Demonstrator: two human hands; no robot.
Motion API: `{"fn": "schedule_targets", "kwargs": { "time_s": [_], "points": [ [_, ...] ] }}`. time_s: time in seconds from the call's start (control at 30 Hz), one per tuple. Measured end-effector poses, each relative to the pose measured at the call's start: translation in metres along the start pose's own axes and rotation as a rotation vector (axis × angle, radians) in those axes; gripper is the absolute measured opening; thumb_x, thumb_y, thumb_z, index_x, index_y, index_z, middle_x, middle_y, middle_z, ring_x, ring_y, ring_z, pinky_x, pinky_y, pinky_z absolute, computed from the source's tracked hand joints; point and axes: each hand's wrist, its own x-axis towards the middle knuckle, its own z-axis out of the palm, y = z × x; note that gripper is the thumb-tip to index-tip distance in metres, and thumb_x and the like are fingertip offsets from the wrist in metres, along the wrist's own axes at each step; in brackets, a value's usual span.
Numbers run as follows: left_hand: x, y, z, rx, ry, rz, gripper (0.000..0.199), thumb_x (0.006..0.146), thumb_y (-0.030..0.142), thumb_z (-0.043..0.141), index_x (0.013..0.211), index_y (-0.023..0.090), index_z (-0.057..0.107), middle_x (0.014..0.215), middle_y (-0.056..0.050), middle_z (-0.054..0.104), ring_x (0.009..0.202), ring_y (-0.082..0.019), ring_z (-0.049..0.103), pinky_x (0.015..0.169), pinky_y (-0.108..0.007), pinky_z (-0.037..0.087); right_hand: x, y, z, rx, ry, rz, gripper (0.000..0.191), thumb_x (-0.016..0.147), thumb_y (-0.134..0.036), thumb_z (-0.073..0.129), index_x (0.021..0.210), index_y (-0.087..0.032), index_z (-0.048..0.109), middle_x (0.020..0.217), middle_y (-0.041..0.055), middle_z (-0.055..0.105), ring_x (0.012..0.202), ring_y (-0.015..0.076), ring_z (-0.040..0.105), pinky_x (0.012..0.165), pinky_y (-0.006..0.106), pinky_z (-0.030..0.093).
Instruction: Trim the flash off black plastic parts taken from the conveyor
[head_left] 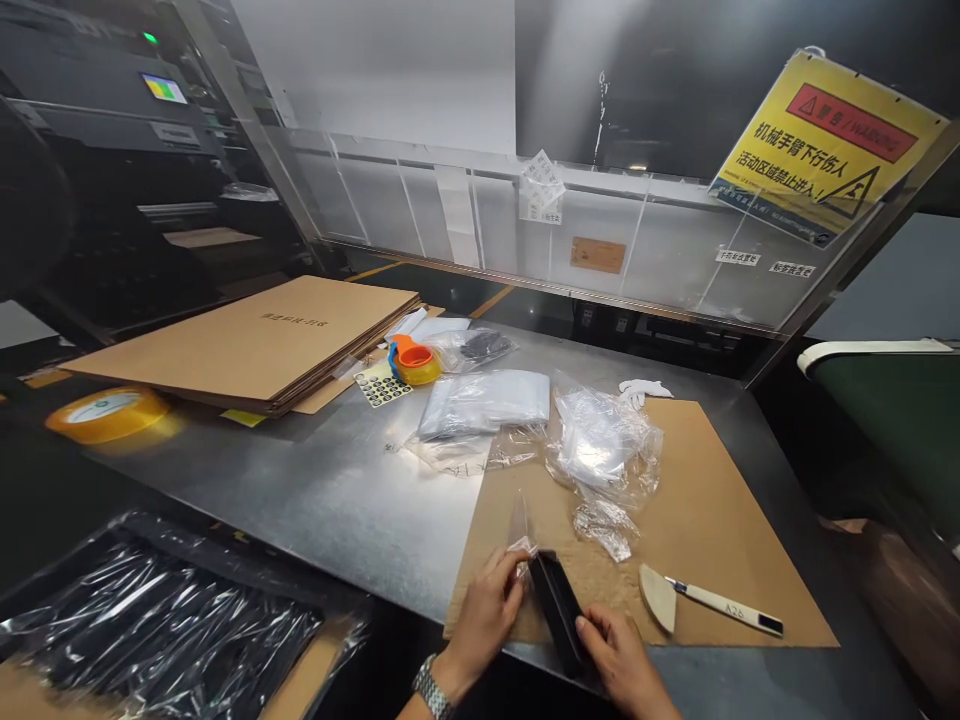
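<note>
A long black plastic part (559, 608), hollow like a narrow tray, is tilted over the front edge of the cardboard sheet. My right hand (619, 650) is closed on its near right side, thumb on top. At its far end, my left hand (491, 600) pinches a small transparent plastic bag (520, 520), with the fingertips beside the part. Whether the part's end is inside the bag I cannot tell. To the right lie a craft knife (727, 605) marked A26 and a beige half-round pad (659, 600). A crumpled heap of clear bags (604, 440) sits beyond my hands.
The cardboard sheet (712, 520) covers the metal table's (337, 510) right part. Further left are a stack of plastic sleeves (484, 400), an orange tape dispenser (414, 360), round stickers (382, 385), flat cartons (262, 335) and a tape roll (105, 413). Wrapped black parts (172, 620) lie lower left.
</note>
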Motion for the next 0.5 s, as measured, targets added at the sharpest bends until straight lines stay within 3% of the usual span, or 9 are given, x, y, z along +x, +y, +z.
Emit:
{"fn": "schedule_targets", "kwargs": {
  "time_s": [0.23,0.4,0.5],
  "points": [
    [-0.009,0.005,0.014,0.115,0.11,0.016,0.023,0.09,0.019,0.037,0.097,0.019,0.059,0.082,-0.006,0.06,0.076,-0.019,0.061,0.067,-0.031,0.051,-0.007,-0.006,0.012,-0.251,0.154,0.046,0.021,0.085,-0.033,0.043,0.077,-0.025,0.061,0.054,0.0042,0.06,0.049,0.0214,0.058,0.047,0.028,0.032],
    [-0.014,0.015,0.018,0.176,0.066,0.229,0.026,0.088,0.015,0.038,0.094,0.021,0.062,0.077,-0.005,0.061,0.071,-0.018,0.058,0.061,-0.028,0.049,-0.002,-0.013,0.011,-0.283,0.146,-0.038,0.02,0.083,-0.031,0.044,0.077,-0.025,0.062,0.069,0.0087,0.066,0.063,0.026,0.064,0.053,0.03,0.038],
    [-0.013,0.017,0.01,0.194,0.052,0.309,0.024,0.087,0.014,0.04,0.094,0.022,0.062,0.075,-0.004,0.061,0.068,-0.017,0.057,0.059,-0.027,0.048,0.005,-0.012,0.007,-0.231,0.125,-0.05,0.021,0.086,-0.031,0.041,0.081,-0.022,0.06,0.063,0.0051,0.065,0.057,0.0212,0.063,0.05,0.027,0.039]
  ]
}}
